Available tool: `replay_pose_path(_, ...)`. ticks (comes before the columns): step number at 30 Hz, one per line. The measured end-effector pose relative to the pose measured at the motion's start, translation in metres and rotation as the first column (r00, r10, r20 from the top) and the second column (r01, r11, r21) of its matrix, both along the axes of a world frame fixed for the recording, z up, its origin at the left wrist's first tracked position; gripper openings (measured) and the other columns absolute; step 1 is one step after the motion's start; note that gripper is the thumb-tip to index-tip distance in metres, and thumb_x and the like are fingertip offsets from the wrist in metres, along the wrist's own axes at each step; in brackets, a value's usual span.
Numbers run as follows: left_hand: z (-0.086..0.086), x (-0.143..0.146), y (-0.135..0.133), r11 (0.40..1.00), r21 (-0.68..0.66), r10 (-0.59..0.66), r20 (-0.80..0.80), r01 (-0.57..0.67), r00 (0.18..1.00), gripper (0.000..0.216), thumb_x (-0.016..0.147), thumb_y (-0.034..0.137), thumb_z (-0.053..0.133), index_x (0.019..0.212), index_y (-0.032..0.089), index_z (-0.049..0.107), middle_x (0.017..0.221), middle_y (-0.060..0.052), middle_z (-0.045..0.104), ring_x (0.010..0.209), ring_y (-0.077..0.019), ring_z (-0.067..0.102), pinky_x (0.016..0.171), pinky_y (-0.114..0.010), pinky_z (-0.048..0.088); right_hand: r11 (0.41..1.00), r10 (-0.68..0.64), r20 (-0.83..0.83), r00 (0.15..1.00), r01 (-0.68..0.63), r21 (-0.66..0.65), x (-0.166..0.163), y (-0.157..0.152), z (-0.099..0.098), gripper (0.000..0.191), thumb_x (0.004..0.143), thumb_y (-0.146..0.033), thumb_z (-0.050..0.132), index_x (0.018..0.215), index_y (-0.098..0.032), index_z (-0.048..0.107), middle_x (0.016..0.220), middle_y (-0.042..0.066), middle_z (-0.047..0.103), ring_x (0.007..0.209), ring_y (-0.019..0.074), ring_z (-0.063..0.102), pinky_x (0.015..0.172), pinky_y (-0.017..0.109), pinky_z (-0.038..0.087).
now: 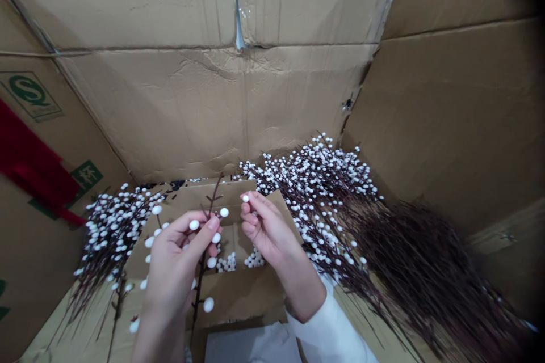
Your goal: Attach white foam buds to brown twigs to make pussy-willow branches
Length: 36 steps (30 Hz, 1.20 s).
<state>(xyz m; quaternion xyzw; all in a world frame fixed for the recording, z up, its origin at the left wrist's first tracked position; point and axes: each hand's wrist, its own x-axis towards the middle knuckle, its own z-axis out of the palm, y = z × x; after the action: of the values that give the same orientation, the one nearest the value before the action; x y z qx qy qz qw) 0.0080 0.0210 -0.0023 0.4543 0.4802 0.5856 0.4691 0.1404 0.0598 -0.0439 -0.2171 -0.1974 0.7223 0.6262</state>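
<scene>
While the left hand [172, 266] holds tight to a thin dark twig [199, 283] with white balls on it, the right hand [266, 227] pinches one tiny white ball [245, 198] in its fingertips [251, 199]. One big bunch of twigs [315, 198] lies to the right, another bunch [113, 232] lies to the left, inside a brown cardboard box [170, 108].

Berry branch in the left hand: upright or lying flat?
Upright, slightly tilted: the left hand holds the dark stem, its tip above the hand and its lower end below.
</scene>
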Motion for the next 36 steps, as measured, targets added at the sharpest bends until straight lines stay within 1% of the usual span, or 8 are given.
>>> replay_pose_path(3, -0.003, 0.002, 0.001, 1.0, -0.001, 0.0, -0.059, 0.0, 0.998, 0.014, 0.058, 0.023, 0.084, 0.064, 0.018, 0.072, 0.057, 0.003, 0.064, 0.044, -0.0061, 0.053, 0.042, -0.013, 0.041, 0.998, 0.002, 0.04, 0.999, -0.005, 0.068, -0.001, -0.014, 0.012, 0.018, 0.072, -0.023, 0.078, 0.073, -0.017, 0.061, 0.052, -0.007, 0.056, 0.038, 0.0008, 0.027, 0.036, 0.013, 0.022)
replay_pose_path(5, -0.005, 0.003, 0.001, 0.999, 0.023, 0.048, -0.121, -0.046, 0.992, 0.012, 0.059, 0.024, 0.082, 0.065, 0.019, 0.073, 0.057, 0.003, 0.065, 0.044, -0.0069, 0.053, 0.042, -0.014, 0.042, 0.992, -0.019, 0.082, 0.996, 0.009, 0.126, -0.001, -0.022, 0.018, 0.02, 0.071, -0.025, 0.079, 0.075, -0.018, 0.06, 0.053, -0.007, 0.056, 0.039, 0.0009, 0.025, 0.037, 0.014, 0.019)
replay_pose_path(8, -0.008, 0.006, -0.001, 0.992, 0.066, 0.118, -0.221, -0.106, 0.968, 0.01, 0.064, 0.028, 0.079, 0.067, 0.02, 0.073, 0.052, 0.003, 0.062, 0.044, -0.0086, 0.051, 0.041, -0.015, 0.041, 0.979, -0.07, 0.147, 0.987, 0.04, 0.202, -0.003, -0.029, 0.023, 0.022, 0.073, -0.031, 0.076, 0.073, -0.019, 0.058, 0.052, -0.008, 0.054, 0.041, 0.002, 0.027, 0.039, 0.015, 0.02)
replay_pose_path(15, -0.009, 0.008, -0.005, 0.99, 0.12, 0.117, -0.397, -0.075, 0.911, 0.015, 0.069, 0.036, 0.074, 0.067, 0.021, 0.073, 0.05, 0.003, 0.059, 0.044, -0.0106, 0.048, 0.04, -0.018, 0.038, 0.965, -0.153, 0.333, 0.93, 0.067, 0.255, -0.006, -0.03, 0.022, 0.024, 0.074, -0.038, 0.073, 0.072, -0.022, 0.055, 0.051, -0.009, 0.047, 0.042, 0.006, 0.033, 0.04, 0.018, 0.023)
replay_pose_path(22, -0.004, 0.01, -0.006, 0.985, 0.142, 0.153, -0.473, -0.096, 0.868, 0.018, 0.07, 0.038, 0.071, 0.065, 0.021, 0.073, 0.049, 0.003, 0.059, 0.043, -0.0108, 0.047, 0.039, -0.019, 0.036, 0.928, -0.279, 0.459, 0.844, 0.115, 0.353, -0.006, -0.031, 0.019, 0.014, 0.081, -0.03, 0.065, 0.074, -0.022, 0.057, 0.057, -0.007, 0.049, 0.05, 0.0088, 0.039, 0.046, 0.022, 0.03)
replay_pose_path(27, -0.01, 0.007, -0.008, 0.974, 0.209, 0.186, -0.542, -0.084, 0.819, 0.018, 0.075, 0.038, 0.068, 0.069, 0.022, 0.073, 0.053, 0.002, 0.062, 0.046, -0.012, 0.051, 0.041, -0.019, 0.04, 0.931, -0.271, 0.524, 0.808, 0.082, 0.356, -0.005, -0.031, 0.014, 0.011, 0.084, -0.03, 0.064, 0.077, -0.022, 0.059, 0.061, -0.006, 0.053, 0.054, 0.0101, 0.044, 0.05, 0.023, 0.033)
replay_pose_path(30, -0.013, 0.005, -0.008, 0.952, 0.303, 0.23, -0.591, -0.051, 0.773, 0.017, 0.079, 0.035, 0.067, 0.069, 0.022, 0.071, 0.054, 0.003, 0.061, 0.046, -0.012, 0.051, 0.042, -0.02, 0.04, 0.927, -0.283, 0.533, 0.797, 0.084, 0.366, -0.004, -0.03, 0.012, 0.012, 0.085, -0.031, 0.065, 0.078, -0.022, 0.059, 0.062, -0.006, 0.052, 0.054, 0.0101, 0.043, 0.049, 0.022, 0.033)
replay_pose_path(36, -0.011, 0.003, -0.011, 0.881, 0.474, 0.351, -0.661, 0.007, 0.663, 0.011, 0.082, 0.027, 0.066, 0.072, 0.023, 0.069, 0.056, 0.004, 0.065, 0.044, -0.0109, 0.055, 0.045, -0.02, 0.04, 0.96, -0.105, 0.387, 0.916, -0.009, 0.28, -0.004, -0.028, 0.014, 0.027, 0.077, -0.041, 0.072, 0.076, -0.022, 0.053, 0.053, -0.009, 0.047, 0.044, 0.007, 0.034, 0.042, 0.019, 0.025)
